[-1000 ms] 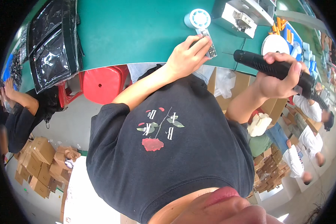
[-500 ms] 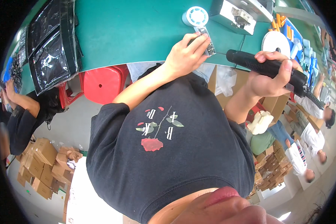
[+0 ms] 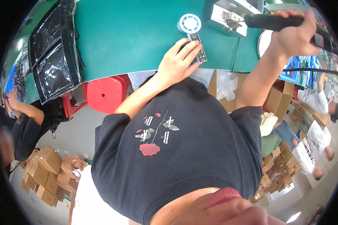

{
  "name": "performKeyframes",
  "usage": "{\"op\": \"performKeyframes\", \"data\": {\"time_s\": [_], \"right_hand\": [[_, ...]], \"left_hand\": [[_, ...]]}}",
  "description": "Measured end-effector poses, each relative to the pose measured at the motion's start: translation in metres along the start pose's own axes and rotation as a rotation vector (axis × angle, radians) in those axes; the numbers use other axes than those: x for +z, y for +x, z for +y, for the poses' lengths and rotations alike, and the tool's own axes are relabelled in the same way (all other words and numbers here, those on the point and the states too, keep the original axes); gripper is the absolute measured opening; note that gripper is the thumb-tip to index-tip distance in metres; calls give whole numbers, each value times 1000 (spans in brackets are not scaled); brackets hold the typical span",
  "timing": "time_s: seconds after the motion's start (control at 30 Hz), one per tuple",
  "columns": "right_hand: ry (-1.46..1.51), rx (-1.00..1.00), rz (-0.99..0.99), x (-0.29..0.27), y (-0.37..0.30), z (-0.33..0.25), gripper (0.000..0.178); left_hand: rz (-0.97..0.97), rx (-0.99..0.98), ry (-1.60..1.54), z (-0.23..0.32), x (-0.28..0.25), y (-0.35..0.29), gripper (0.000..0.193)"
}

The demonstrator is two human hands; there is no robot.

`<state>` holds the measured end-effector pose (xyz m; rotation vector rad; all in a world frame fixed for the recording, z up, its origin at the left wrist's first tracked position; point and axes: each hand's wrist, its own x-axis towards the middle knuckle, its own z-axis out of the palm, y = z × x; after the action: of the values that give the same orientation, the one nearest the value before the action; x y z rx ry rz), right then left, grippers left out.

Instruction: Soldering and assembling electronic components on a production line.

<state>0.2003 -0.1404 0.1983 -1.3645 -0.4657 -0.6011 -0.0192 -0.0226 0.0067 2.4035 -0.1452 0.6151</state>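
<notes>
My left hand (image 3: 178, 62) rests on the green bench with its fingers over a narrow casing with a circuit board (image 3: 201, 56). Joined to or touching the casing's far end is a round white and light-blue fan-like head (image 3: 190, 23). At the upper right, my right hand (image 3: 298, 35) is wrapped around a black electric screwdriver (image 3: 272, 22). The screwdriver's tip reaches the metal front part of a box-shaped machine (image 3: 216, 20), which looks like a screw feeder. Whether a screw is on the bit is too small to tell.
Black plastic-wrapped packages (image 3: 54, 56) lie on the bench's left. A dark cable (image 3: 235, 54) runs down from the machine. Right of it are a white disc (image 3: 264, 43) and a blue tray (image 3: 294, 73). A red stool (image 3: 107, 93) stands below the bench edge; other people sit at both sides.
My right hand has carried the screwdriver up and away from the casing to the box-shaped machine. My left hand stays on the casing, which appears slightly lower and further left.
</notes>
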Motion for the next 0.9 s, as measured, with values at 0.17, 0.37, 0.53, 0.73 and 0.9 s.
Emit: {"op": "performKeyframes", "data": {"time_s": [0.17, 0.37, 0.53, 0.73, 0.9], "right_hand": [[44, -41, -22, 2, -23, -3, 15], [188, 106, -50, -19, -68, -43, 14], [178, 127, -92, -41, -102, -60, 22], [165, 156, -106, -43, -122, -61, 24], [200, 177, -90, -38, -123, -60, 24]], "left_hand": [[6, 9, 36, 0, -1, 3, 55], [20, 8, -2, -3, 1, 3, 55], [29, 11, -15, -4, 1, 3, 55], [33, 13, -31, -4, 1, 3, 56], [34, 12, -30, -5, 2, 3, 56]]}}
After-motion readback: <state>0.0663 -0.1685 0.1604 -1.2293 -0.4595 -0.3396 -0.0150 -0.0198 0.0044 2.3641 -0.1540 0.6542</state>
